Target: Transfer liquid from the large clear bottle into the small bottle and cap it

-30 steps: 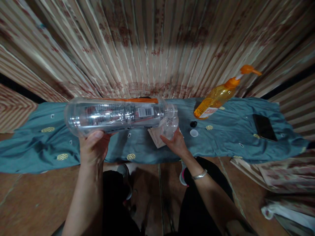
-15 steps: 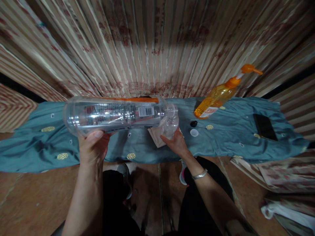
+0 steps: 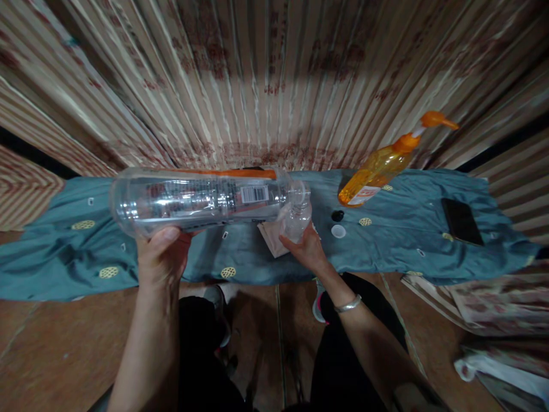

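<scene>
- No visible change over the last second; the hold stays steady.
- Left hand (image 3: pixel 165 252) grips large clear bottle (image 3: pixel 201 200), near-horizontal above teal cloth (image 3: pixel 206 260); mouth at small clear bottle (image 3: pixel 297 220), which right hand (image 3: pixel 309 249) grips. Contact unclear.
- Large bottle's barcode (image 3: pixel 254 194) shows; print unreadable.
- Orange pump bottle (image 3: pixel 380 166): label illegible.

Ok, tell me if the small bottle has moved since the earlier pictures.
No, the small bottle shows no visible shift against the black cap.
</scene>
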Demonstrator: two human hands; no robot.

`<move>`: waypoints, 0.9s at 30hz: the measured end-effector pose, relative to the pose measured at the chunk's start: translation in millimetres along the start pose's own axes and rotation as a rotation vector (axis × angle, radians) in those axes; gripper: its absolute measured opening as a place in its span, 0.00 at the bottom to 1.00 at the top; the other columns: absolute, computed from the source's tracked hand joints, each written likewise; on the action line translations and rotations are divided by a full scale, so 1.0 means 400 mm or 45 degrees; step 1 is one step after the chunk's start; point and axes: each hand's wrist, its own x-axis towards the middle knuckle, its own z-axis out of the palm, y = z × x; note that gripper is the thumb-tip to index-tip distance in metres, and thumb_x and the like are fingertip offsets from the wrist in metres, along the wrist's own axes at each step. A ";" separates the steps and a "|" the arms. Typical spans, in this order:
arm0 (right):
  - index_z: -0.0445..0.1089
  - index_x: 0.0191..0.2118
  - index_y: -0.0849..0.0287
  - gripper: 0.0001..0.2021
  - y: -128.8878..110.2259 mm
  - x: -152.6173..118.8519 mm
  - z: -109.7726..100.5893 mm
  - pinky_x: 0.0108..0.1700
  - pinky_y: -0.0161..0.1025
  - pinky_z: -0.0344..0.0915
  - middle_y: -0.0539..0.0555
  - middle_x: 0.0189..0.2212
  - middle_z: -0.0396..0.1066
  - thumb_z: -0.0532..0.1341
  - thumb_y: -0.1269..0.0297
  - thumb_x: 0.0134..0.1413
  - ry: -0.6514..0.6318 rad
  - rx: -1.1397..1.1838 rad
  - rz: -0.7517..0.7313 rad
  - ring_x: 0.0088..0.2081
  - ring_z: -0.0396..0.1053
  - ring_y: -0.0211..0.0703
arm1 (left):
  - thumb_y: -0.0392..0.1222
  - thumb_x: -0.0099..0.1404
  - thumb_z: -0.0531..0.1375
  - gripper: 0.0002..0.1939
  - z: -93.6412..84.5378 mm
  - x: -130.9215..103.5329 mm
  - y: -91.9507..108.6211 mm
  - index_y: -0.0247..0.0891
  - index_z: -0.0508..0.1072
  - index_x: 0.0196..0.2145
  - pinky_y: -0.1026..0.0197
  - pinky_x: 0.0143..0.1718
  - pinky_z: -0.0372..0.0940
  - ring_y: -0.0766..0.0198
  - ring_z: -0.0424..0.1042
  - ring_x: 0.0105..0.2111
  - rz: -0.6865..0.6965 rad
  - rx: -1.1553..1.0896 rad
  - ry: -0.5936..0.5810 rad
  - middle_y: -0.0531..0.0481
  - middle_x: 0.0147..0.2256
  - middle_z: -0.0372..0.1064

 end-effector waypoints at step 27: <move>0.62 0.72 0.60 0.44 0.006 0.001 0.003 0.64 0.63 0.77 0.67 0.60 0.81 0.75 0.55 0.53 -0.017 0.014 0.004 0.60 0.81 0.64 | 0.48 0.35 0.86 0.63 -0.012 0.005 -0.010 0.65 0.69 0.68 0.34 0.54 0.80 0.43 0.86 0.46 -0.005 -0.033 0.014 0.53 0.45 0.85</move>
